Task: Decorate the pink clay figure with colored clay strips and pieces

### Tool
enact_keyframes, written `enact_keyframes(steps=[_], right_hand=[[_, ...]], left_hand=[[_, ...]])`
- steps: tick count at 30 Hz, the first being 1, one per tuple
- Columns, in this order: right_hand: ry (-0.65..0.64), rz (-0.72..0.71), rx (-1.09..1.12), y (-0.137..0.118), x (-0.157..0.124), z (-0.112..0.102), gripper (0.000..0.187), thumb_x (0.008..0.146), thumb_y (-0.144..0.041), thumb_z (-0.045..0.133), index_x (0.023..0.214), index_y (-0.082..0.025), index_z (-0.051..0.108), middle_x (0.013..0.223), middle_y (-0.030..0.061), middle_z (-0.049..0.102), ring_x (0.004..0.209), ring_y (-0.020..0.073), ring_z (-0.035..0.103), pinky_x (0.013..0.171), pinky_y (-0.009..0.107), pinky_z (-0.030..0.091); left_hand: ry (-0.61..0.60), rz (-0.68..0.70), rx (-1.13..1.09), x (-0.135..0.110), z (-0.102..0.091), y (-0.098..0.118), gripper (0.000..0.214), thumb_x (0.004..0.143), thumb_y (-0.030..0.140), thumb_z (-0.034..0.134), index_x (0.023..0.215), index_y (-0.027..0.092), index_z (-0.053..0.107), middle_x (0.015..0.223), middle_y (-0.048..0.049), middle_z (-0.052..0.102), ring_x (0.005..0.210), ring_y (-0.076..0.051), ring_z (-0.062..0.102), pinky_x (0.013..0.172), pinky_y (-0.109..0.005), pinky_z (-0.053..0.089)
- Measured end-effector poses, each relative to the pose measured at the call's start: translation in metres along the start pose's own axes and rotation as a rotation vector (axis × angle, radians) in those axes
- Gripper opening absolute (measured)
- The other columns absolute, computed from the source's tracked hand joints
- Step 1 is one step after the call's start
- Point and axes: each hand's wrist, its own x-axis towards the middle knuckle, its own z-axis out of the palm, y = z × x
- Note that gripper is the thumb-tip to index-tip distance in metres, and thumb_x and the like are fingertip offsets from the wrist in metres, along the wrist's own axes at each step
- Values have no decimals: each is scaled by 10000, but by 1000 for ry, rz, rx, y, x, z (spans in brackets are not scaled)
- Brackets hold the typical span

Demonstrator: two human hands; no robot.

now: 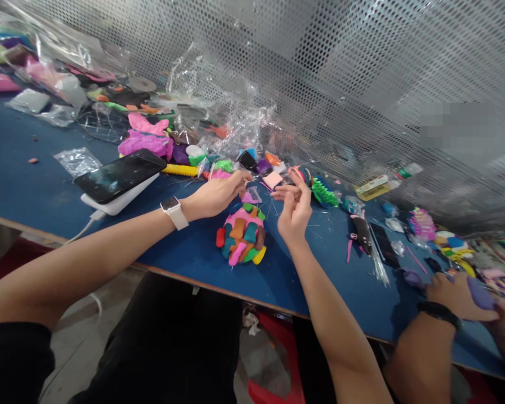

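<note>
Multicoloured clay ball (241,235), set on the bench (185,249): probably light, soft, easily dented, best cupped low. Fingers are bent on the left hand (223,193), half-curled on the right hand (295,212); whether anything is held cannot be told.

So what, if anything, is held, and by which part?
It cannot be told: anything in the left hand or right hand is too small to make out. Neither holds the multicoloured ball.

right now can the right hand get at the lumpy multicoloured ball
Likely yes: the right hand is just beside the lumpy multicoloured ball, and nothing bulky shows between them over the blue tabletop.
</note>
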Motion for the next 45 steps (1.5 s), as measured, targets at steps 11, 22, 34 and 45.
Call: enact_keyframes(steps=[11, 22, 34, 45], right_hand=[[-94, 92, -95, -5, -3, -7, 468, 1230, -640, 448, 1053, -265, 665, 630, -60, 678, 582, 175, 758, 663, 322, 600], [-103, 74, -38, -10, -1, -10, 562, 1205, -688, 471, 815, -286, 513, 536, -76, 510, 449, 150, 590, 518, 315, 459], [-114, 50, -96, -11, -2, -14, 760, 1205, -674, 497, 571, -257, 458, 491, -29, 466, 445, 127, 428, 512, 344, 303], [-173, 97, 20, -8, -3, -7, 437, 1214, -639, 503, 1313, -272, 719, 705, -58, 600, 477, 127, 576, 492, 299, 451]], left_hand=[[-23, 8, 102, -1, -2, -1, 259, 1205, 350, 397, 1142, 212, 608, 807, -31, 745, 682, -201, 690, 669, -313, 397], [5, 32, 155, -1, -4, 4, 329, 1196, 470, 421, 1022, 230, 564, 805, -33, 666, 661, -204, 612, 628, -332, 344], [43, 88, 184, 0, -5, 5, 374, 1159, 350, 401, 838, 232, 552, 739, -45, 651, 647, -192, 556, 642, -364, 341], [-34, 12, 99, -3, -2, 3, 410, 1102, 297, 450, 1471, 149, 552, 938, -58, 788, 775, -233, 719, 730, -358, 482]])
